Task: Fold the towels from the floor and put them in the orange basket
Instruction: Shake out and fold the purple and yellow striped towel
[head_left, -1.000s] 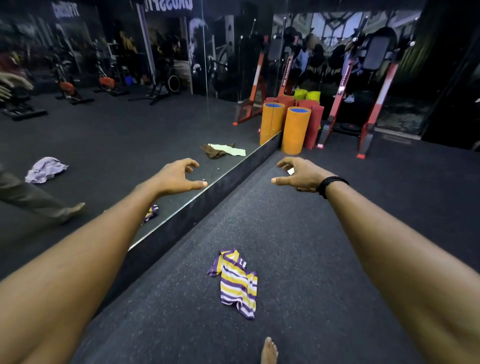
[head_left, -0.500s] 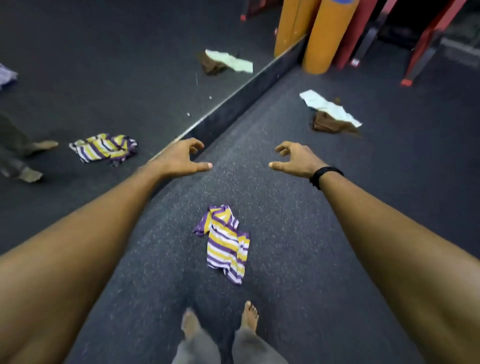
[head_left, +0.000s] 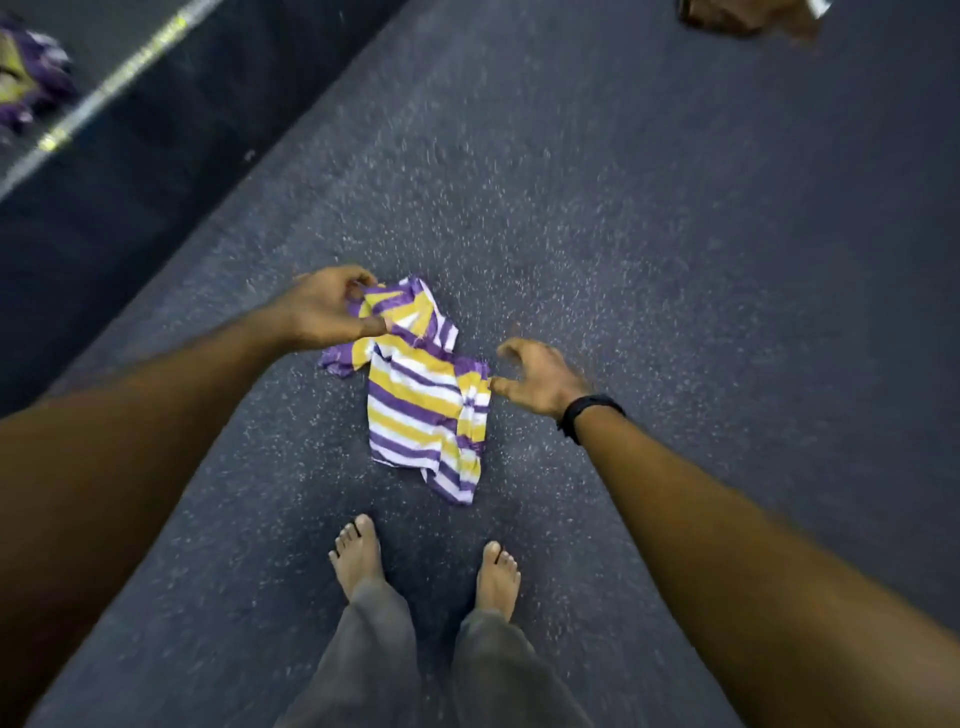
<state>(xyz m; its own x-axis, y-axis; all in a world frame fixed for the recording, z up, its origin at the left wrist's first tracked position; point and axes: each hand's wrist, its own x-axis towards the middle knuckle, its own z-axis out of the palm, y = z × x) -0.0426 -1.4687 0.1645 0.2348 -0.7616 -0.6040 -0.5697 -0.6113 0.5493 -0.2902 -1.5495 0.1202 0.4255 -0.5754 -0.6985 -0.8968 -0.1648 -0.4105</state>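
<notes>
- Striped towel (head_left: 423, 400) lies crumpled on the dark floor (head_left: 649, 234), just ahead of the person's bare feet.
- Left hand (head_left: 322, 312) pinches its far corner, probably to lift and shake it flat.
- Right hand (head_left: 540, 382): fingers loosely spread, thumb touching the towel's right edge, gripping nothing.
- Orange basket not in view.

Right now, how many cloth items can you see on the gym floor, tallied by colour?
Purple, yellow and white striped towel, pinched by the left hand: 1
Brown cloth, at the top edge, partly cut off: 1
Total: 2
The striped shape at upper left is a mirror reflection, not counted.
</notes>
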